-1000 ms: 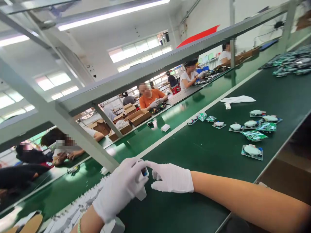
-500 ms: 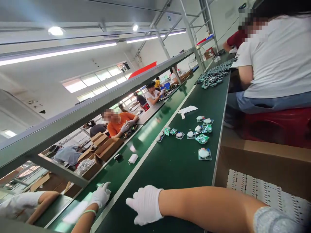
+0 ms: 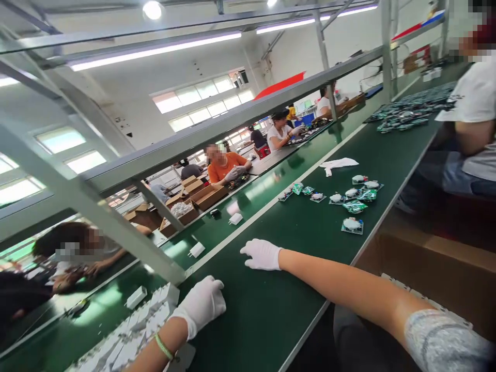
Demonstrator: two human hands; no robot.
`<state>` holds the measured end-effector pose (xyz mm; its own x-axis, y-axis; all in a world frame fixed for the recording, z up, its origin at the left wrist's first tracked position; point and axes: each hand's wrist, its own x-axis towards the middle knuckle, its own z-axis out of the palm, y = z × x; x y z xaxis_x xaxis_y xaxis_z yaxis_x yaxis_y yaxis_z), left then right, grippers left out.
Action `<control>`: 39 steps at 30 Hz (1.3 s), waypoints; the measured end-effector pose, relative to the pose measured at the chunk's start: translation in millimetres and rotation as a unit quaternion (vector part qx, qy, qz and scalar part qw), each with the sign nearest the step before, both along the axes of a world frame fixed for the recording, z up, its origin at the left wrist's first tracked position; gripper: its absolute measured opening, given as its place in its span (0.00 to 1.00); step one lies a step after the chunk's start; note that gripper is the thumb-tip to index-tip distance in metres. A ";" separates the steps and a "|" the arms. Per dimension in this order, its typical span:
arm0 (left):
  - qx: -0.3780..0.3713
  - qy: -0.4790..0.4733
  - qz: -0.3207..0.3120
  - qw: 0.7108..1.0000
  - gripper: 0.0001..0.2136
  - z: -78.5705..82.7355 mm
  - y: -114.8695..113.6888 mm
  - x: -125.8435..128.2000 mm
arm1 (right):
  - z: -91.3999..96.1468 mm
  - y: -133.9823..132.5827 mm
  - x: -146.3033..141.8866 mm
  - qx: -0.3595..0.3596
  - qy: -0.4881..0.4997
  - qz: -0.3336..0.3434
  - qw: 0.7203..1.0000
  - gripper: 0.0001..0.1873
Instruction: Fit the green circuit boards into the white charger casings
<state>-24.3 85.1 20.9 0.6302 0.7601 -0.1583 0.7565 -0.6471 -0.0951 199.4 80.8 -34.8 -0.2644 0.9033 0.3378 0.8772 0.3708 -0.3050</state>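
My left hand (image 3: 203, 306), in a white glove with a light band at the wrist, hovers over the green work surface (image 3: 248, 320). Its fingers are loosely bent and partly hidden, with nothing visible in them. Beside and beneath that forearm lie rows of white charger housings (image 3: 134, 330). My right hand (image 3: 263, 254), also gloved, reaches left over the surface; its fingertips stand apart around no visible object. On the belt strip past the pale dividing line, a white plug charger (image 3: 197, 250) is nearest to both hands. Another white charger (image 3: 235, 219) lies farther along.
Several circuit boards with white parts (image 3: 352, 225) lie at the right, near a white cloth-like piece (image 3: 339, 164). A heap of green boards (image 3: 406, 113) is farther back. A metal post (image 3: 127, 227) slants at left. A cardboard box (image 3: 434, 258) stands below the right edge.
The view has swung left. My left hand has drawn back from the belt strip toward me, and a white charger now lies about where it was. My right hand has moved farther forward.
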 end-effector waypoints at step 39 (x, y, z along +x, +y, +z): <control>0.075 -0.486 0.071 0.868 0.26 -44.6 -73.3 -20.5 | 26.9 -41.9 -79.3 -0.135 -0.208 -0.039 0.968 0.13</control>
